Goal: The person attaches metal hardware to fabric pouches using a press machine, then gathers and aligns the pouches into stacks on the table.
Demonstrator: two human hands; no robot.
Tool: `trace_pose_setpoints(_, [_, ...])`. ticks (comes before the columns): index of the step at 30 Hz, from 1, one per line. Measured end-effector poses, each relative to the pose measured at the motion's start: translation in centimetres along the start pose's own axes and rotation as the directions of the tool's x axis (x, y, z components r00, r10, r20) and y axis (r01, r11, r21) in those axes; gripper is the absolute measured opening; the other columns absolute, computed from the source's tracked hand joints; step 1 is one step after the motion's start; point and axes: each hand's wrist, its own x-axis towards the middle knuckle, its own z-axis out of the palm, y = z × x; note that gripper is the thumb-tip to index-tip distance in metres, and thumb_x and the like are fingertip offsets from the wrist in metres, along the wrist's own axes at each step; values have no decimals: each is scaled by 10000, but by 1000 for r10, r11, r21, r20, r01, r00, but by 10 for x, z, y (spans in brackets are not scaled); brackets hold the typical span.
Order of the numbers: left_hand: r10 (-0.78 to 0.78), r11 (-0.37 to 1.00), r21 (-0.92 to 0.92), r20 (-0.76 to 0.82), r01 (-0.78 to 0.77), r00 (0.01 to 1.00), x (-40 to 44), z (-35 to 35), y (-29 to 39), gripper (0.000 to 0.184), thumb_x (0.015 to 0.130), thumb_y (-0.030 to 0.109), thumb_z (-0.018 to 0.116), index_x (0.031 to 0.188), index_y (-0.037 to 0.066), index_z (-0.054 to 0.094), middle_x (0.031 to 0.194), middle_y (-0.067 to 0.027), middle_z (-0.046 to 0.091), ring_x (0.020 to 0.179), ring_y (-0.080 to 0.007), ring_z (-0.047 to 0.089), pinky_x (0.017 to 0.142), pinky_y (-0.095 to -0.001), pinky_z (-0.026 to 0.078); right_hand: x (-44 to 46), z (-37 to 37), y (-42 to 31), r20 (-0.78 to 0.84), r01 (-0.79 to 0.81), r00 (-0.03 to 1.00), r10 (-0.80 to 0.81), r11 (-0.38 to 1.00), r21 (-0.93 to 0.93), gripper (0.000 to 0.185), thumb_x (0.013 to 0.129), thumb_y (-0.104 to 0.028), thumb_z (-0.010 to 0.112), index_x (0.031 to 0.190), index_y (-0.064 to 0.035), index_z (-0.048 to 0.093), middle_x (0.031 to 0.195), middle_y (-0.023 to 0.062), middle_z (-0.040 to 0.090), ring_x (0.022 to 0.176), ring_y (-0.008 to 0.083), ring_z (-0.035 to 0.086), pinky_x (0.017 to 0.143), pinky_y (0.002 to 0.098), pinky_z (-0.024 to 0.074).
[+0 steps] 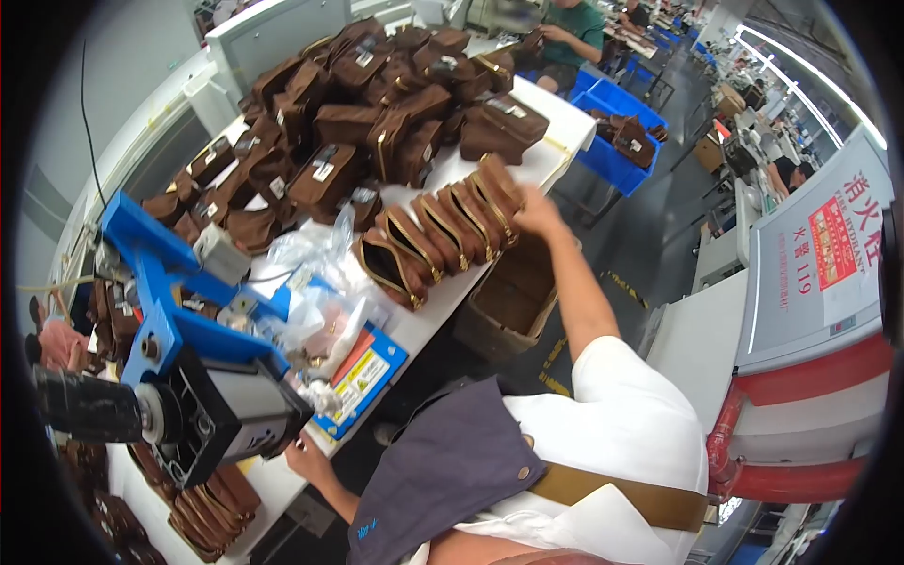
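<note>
1. Apparently the work stands partway: a row of about 6 brown pouches (447,231) is lined up on the table (407,331), while a far larger heap (348,89) lies loose behind it. I judge the heap to be the greater share left, though the pictures do not show which pouches are finished.
2. Upright and side by side, the row's pouches lean against each other at the table's edge. Their gold zips are undone, at least 4 mouths gape with dark insides, and the brown surface looks soft and matt.
3. At the row's far end, the right hand (537,215) touches the last pouch with its fingers bent; I cannot tell whether it grips.
4. Well apart from the row, the left hand (306,461) is at the table's edge, just beside the machine (179,315). Its fingers look partly bent, but I cannot tell whether they hold anything.
5. Between the machine and the row lie crumpled clear bags (325,311), partly over a blue base (388,360) with a yellow label.
6. In the heap, pouches lie at many angles, mostly closed where visible, several with white tags.
7. On the machine's other side, a second stack (212,513) of pouches stands packed together.
8. Below the row is a brown bin (490,347); beyond the table, a blue crate (645,181) holds more brown pieces. Near it sits a co-worker (582,28) in a green top.
</note>
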Motion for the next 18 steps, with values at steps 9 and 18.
trace_pose_setpoints(9, [178, 983, 64, -95, -173, 979, 49, 4, -23, 280, 925, 145, 650, 1160, -6, 667, 1029, -164, 709, 882, -338, 673, 781, -394, 524, -8, 27, 3, -89, -12, 996, 11, 1000, -18, 516, 770, -82, 570, 1284, -46, 590, 1266, 221, 606, 1219, 382, 550, 1070, 430, 430])
trace_pose_setpoints(18, [225, 597, 787, -352, 156, 909, 175, -93, -100, 607, 873, 243, 689, 1434, 163, 469, 1429, -162, 484, 1201, -392, 544, 993, -474, 456, -113, 57, -179, -200, 204, 970, -137, 907, 369, 155, 824, -110, 589, 893, -58, 717, 887, 157, 712, 853, 330, 692, 770, 410, 551])
